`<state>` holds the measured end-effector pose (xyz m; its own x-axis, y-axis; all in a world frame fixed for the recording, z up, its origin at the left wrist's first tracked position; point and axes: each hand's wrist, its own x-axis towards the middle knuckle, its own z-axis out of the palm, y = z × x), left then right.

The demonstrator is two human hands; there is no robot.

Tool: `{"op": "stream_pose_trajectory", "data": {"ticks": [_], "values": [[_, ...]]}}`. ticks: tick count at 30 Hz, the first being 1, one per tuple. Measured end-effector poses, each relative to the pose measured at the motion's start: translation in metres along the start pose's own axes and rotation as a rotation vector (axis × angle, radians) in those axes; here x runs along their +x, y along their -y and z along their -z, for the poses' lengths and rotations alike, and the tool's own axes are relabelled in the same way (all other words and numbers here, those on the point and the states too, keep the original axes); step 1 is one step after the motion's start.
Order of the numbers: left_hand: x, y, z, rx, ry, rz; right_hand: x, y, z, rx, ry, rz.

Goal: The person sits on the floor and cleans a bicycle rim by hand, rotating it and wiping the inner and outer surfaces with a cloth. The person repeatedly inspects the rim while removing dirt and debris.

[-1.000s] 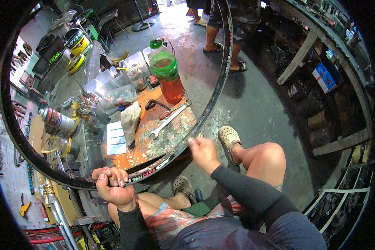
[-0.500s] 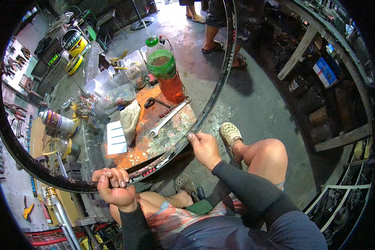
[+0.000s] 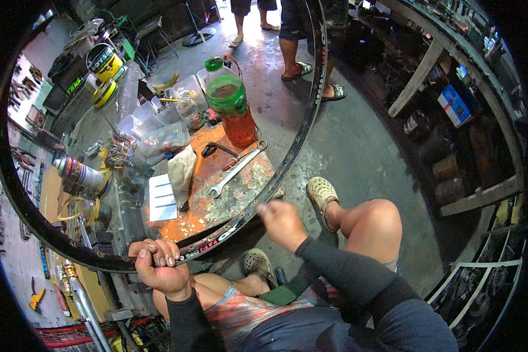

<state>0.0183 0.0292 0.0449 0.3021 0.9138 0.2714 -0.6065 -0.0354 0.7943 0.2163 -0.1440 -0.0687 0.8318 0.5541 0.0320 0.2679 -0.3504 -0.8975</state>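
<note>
A bare black bicycle rim (image 3: 290,151) with spoke holes and white and red decals stands in a big loop before me, its lower part close to my lap. My left hand (image 3: 160,262) is closed around its lower left stretch, the fingers curled over it. At the lower right stretch is my right hand (image 3: 283,223), slightly blurred, with curled fingers and the thumb against the rim's edge; its fingertips are partly hidden. Through the loop, a paint-worn orange bench top (image 3: 202,211) carries a combination wrench (image 3: 239,169), a black bent tool (image 3: 220,149) and a pale cloth (image 3: 182,170).
A cut green bottle with red liquid (image 3: 239,126) stands at the bench's far end. Clear plastic bins (image 3: 164,138), a spray can (image 3: 81,170) and a yellow bucket (image 3: 104,61) are to the left. Wooden shelving (image 3: 416,79) lines the right. Other people's legs (image 3: 291,56) stand ahead.
My right hand has shifted slightly left and down along the rim. The rim's decals have slid a little to the right. Further back, another person's legs have come more into view.
</note>
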Motion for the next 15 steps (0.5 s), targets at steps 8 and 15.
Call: {"op": "stream_pose_trajectory", "data": {"ticks": [8, 15], "values": [[0.001, 0.002, 0.005, 0.006, 0.020, -0.007, -0.002, -0.001, 0.001, 0.014, 0.060, -0.078], [-0.002, 0.000, -0.007, 0.028, -0.021, -0.025, -0.007, 0.003, -0.002, 0.029, 0.054, -0.019]]}}
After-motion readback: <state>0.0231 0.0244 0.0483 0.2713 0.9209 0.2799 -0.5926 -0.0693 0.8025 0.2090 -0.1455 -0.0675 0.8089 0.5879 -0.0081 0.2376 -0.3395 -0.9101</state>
